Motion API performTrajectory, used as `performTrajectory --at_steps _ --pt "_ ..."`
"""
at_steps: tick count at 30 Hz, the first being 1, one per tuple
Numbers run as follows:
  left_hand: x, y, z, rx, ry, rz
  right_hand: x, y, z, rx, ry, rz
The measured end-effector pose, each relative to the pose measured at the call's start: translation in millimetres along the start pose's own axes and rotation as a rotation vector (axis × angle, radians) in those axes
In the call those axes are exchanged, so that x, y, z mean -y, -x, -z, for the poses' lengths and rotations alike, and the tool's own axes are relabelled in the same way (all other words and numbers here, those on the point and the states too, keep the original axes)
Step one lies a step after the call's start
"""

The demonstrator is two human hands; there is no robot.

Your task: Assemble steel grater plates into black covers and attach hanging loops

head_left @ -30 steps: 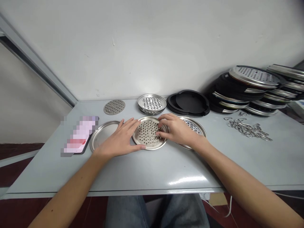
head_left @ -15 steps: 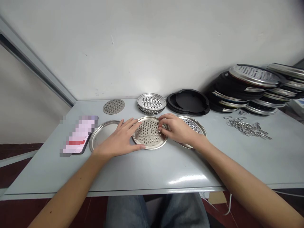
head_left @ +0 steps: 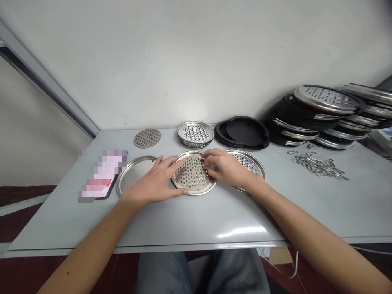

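Note:
In the middle of the table lies a round metal grater disc (head_left: pixel 192 175) with rows of raised holes. My left hand (head_left: pixel 156 177) is spread over its left side, thumb at the near rim and fingers by the far-left rim. Over the right side of that disc, the fingers of my right hand (head_left: pixel 222 165) are curled together; whatever is between their tips is hidden. A plain metal disc (head_left: pixel 130 175) with a raised rim sits partly under my left hand. Beneath my right wrist, another grater disc (head_left: pixel 257 165) with shiny teeth is partly covered.
Along the wall are a loose perforated plate (head_left: pixel 147 138), stacked grater discs (head_left: pixel 195 132) and black round holders (head_left: pixel 249 132). Tall piles of assembled graters (head_left: pixel 324 100) stand at right, with metal clips (head_left: pixel 320 165) before them. A phone (head_left: pixel 105 171) lies left.
The view has shifted very slightly. My right fingertips have moved a little on the disc; my left hand stays almost where it was.

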State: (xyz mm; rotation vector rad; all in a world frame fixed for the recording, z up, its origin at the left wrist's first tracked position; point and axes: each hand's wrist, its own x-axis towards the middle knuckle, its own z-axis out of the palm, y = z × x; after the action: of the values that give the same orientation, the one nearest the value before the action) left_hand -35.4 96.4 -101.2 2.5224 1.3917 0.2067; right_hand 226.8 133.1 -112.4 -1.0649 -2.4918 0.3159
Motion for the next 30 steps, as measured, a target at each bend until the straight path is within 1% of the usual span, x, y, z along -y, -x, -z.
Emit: performTrajectory --at_steps 4,7,12,17,30 --pt "-1.9 -2.1 2.3 0.001 0.004 -0.061 -1.7 -1.4 5.5 0.008 0.021 0.114" --pt "-2.3 -3.4 4.4 0.007 0.017 -0.108 -2.6 -1.2 10.0 0.006 0.037 0.157" --pt "-1.9 -3.4 5.7 0.022 0.054 -0.114 -2.2 -0.2 9.4 0.065 0.032 0.149" --pt "-1.6 -4.1 5.8 0.025 0.071 -0.128 -2.2 -0.6 8.7 0.084 0.039 0.135" --pt "0.9 -4.0 4.3 0.033 0.052 -0.113 -1.5 -2.3 8.9 0.064 0.009 0.146"
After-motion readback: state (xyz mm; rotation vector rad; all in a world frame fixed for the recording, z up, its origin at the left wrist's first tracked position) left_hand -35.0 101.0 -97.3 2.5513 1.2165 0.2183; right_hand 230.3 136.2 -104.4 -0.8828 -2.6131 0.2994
